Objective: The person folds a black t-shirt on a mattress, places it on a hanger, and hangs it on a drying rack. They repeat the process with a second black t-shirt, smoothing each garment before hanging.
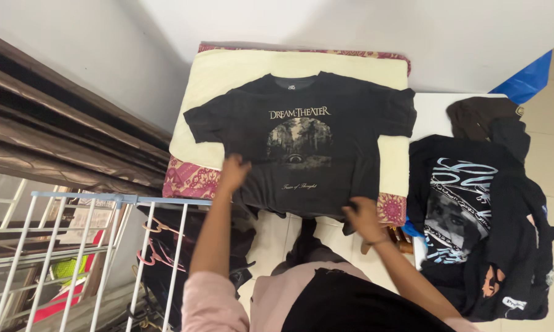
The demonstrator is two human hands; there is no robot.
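White walls meet in a corner behind a padded counter (212, 80) covered by a cream cloth over a red patterned one, with brown curtains (55, 123) hanging to the left. On that cream cloth lies a black T-shirt (301, 141), spread face up with its pale round print showing, both sleeves out to the sides and the neck towards the wall; its hem hangs just past the near edge. Right of it, on a lower white surface, sits a loose heap of dark shirts (479, 227), none folded as far as can be seen, with a brown garment (479, 114) at its far end. A white wire drying rack (74, 246) stands at lower left, holding coloured hangers. The left hand (234, 172) is closed in a pinch on the lower left edge of the spread shirt, and the right hand (364, 218) grips the hem at its lower right, fingers curled over the fabric. Judging by this, the shirt is laid flat and smoothed but no fold is made yet, and the heap is untouched.
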